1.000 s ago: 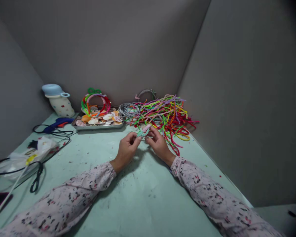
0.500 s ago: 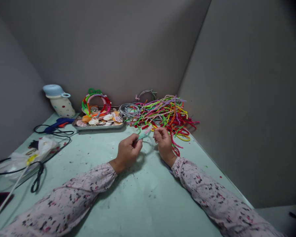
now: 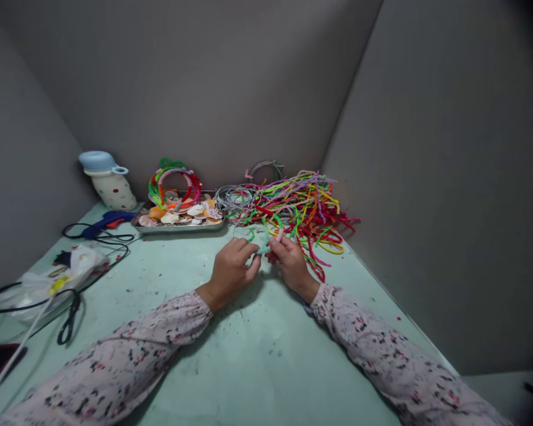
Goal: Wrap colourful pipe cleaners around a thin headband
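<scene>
Green-and-pink strand [image 3: 263, 245] held above the table [image 3: 266, 355]

The right hand [image 3: 295, 266] is clamped on the strand's pink end, thumb against finger. The left hand [image 3: 233, 269] touches the green part with its fingertips; whether they close on it I cannot tell. The strand sits between the 2 hands, in front of a bright pile [image 3: 313, 201]. Beside the pile is a wire coil [image 3: 234, 199], then a tray [image 3: 182, 229] of shells [image 3: 171, 219]. A bottle [image 3: 114, 192] stands left of the tray.
</scene>
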### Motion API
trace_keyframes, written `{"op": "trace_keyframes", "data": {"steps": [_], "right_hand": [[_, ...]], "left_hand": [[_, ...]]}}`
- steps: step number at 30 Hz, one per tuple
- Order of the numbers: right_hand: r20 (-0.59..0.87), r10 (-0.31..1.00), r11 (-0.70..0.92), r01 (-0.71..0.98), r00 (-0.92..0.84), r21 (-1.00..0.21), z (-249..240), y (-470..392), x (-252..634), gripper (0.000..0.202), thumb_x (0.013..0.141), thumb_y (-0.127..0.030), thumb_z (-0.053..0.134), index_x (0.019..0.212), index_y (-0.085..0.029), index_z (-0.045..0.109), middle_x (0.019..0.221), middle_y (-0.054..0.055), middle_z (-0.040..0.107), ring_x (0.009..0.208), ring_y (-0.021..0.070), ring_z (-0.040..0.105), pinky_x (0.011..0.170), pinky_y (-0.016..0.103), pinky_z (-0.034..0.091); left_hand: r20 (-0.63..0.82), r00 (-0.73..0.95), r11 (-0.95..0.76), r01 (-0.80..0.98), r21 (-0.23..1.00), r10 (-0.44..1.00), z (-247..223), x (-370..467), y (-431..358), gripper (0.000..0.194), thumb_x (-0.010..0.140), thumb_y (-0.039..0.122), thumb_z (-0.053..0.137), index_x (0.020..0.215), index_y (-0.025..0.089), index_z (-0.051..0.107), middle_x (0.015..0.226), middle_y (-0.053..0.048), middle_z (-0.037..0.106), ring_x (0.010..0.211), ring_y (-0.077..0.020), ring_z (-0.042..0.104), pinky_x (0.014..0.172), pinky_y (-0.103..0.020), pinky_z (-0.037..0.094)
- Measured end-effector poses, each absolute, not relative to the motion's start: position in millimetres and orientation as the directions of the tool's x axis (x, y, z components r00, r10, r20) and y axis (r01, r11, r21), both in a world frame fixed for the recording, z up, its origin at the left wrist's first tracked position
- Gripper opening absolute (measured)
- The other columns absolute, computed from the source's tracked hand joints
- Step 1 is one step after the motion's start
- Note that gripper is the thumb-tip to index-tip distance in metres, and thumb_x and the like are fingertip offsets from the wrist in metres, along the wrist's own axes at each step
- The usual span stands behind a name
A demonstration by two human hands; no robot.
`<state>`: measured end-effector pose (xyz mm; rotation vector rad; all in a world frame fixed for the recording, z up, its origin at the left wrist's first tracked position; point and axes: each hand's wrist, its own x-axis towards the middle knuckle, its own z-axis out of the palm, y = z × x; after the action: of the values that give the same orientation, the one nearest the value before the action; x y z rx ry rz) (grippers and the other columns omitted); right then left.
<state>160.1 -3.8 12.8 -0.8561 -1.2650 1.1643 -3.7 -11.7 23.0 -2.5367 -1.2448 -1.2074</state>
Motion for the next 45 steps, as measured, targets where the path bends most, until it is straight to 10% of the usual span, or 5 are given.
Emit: {"op": "trace_keyframes", "data": {"steps": [10, 18, 45], "right_hand": [[0.032, 0.999, 0.026, -0.361, -0.012, -0.932, 4, 13, 164, 0.024, 0.076, -0.040, 0.065, 0.083, -0.018, 0.058, 0.066, -0.001, 0.061, 0.053, 0.0092, 0.054, 0.047, 0.020, 0.041], [0.047, 0.999, 0.037, -0.312, -0.025, -0.949, 0, 13, 165, 0.021, 0.080, -0.041, 0.059, 0.082, -0.021, 0.056, 0.069, 0.002, 0.062, 0.055, 0.0134, 0.056, 0.048, 0.025, 0.045], [0.006, 0.979, -0.070, -0.362, -0.204, -0.929, -5, 11, 163, 0.023, 0.076, -0.036, 0.069, 0.084, -0.017, 0.059, 0.069, 0.000, 0.065, 0.054, 0.0087, 0.059, 0.047, 0.018, 0.047]], "left_hand": [[0.709, 0.062, -0.580, 0.627, 0.520, 0.702, 27, -2, -11, 0.023, 0.081, 0.023, 0.057, 0.103, 0.017, 0.058, 0.106, -0.010, 0.057, 0.104, -0.0235, 0.051, 0.092, -0.039, 0.040], [0.162, 0.132, -0.185, 0.186, 0.965, 0.978, 9, -1, 3, 0.028, 0.076, 0.041, 0.060, 0.081, 0.014, 0.065, 0.064, 0.001, 0.056, 0.057, -0.0113, 0.048, 0.054, -0.023, 0.036], [-0.026, 0.146, 0.035, -0.057, 0.998, 0.989, 12, 0, 4, 0.030, 0.072, 0.043, 0.065, 0.067, 0.013, 0.061, 0.064, -0.001, 0.059, 0.054, -0.0091, 0.046, 0.052, -0.023, 0.034]]}}
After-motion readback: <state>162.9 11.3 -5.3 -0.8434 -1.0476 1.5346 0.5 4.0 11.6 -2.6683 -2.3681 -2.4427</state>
